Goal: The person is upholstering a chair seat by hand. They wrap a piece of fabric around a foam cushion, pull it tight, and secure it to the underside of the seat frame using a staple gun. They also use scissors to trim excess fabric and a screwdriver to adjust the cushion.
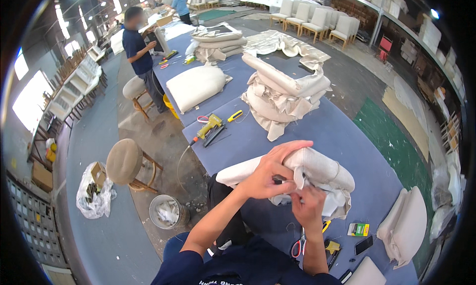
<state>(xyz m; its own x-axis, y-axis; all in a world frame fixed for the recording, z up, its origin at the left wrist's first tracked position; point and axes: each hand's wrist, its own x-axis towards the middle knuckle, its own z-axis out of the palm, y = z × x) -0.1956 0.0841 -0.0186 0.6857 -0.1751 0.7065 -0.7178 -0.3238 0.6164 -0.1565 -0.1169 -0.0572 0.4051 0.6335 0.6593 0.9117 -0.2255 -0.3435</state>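
A cream upholstered chair part lies at the near side of the blue-topped table, its loose fabric edge turned toward me. My left hand reaches over its top, with thumb and fingers closed on a fold of that fabric. Just to the right and lower, my right hand pinches the same edge, close to the left fingertips. The fingers hide the exact spot they grip. By my right forearm lie red-handled scissors and a yellow-and-black staple gun.
Fabric-covered pieces are stacked ahead, beside a padded panel. Another yellow staple gun with a hose rests at the table's left edge. Rightward are a small box, a phone and cushions. A stool, bucket and co-worker are leftward.
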